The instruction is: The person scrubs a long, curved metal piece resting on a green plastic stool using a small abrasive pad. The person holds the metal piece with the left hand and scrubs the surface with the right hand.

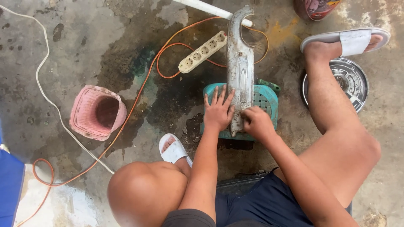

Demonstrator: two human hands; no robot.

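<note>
Nearest the camera, bare knees spread wide, dark shorts (269, 206) between them, a white sandal (173, 149) on the left foot flat on stained, wet concrete (84, 50). Just beyond, left hand (218, 111) pressed palm-down, fingers spread open and flat, on the near end of a long grey metal cover (240, 67) and on the teal stool (265, 101) beneath it. Right hand (256, 122) curled shut at the cover's near tip, knuckles up (whether anything sits inside that fist, cannot tell). Cover lying lengthwise across the stool, worn and paint-chipped, far end curving off past the stool's edge. Off to the left, a pink basket (97, 112) tipped on its side, mouth open toward the stool. Orange cable (139, 90) looping from the near left corner up across the floor, white cord (44, 67) running alongside it further left. Beyond the stool, a cream power strip (203, 51) lying at a slant just beside the cover. To the right, a shiny metal hubcap (351, 80) on the floor, behind the right shin, with a second white sandal (355, 40) further out. At the far edge, a white pipe (206, 7) touching the cover's tip.
</note>
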